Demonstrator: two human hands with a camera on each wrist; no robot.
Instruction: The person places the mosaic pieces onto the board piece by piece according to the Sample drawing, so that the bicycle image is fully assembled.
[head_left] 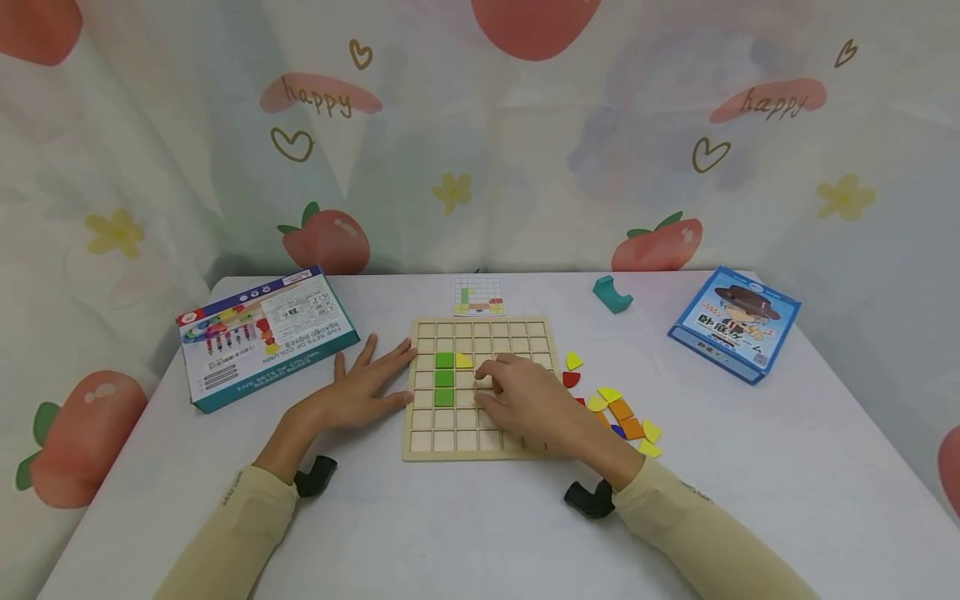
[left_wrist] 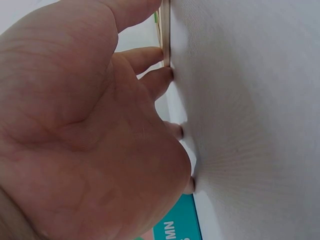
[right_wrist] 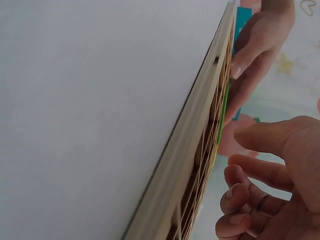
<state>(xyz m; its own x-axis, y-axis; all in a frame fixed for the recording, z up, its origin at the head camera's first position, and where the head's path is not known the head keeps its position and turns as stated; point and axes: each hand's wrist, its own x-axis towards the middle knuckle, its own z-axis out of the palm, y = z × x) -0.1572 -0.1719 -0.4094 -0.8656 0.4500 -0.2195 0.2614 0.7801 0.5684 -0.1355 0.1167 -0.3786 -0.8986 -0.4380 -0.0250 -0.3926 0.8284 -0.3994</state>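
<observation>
A wooden grid board [head_left: 423, 455] lies on the table. Three green squares [head_left: 444, 378] form a column in its cells, and a yellow piece [head_left: 463, 361] sits right of the topmost one. With fingers spread, my left hand [head_left: 362, 390] touches the board's left edge by thumb and fingertips; the left wrist view shows its palm [left_wrist: 95, 125]. Over the right half of the board hovers my right hand [head_left: 528, 400]. Its thumb and index finger [right_wrist: 265, 137] stand apart with nothing visible between them, the other fingers bent inward. The cells beneath it are hidden.
Loose yellow, orange, red and blue pieces [head_left: 632, 428] lie right of the board. Behind it is a pattern card [head_left: 478, 296]. A teal curved piece [head_left: 612, 295] and a blue box [head_left: 735, 323] stand back right, a white-and-teal box [head_left: 268, 340] at left.
</observation>
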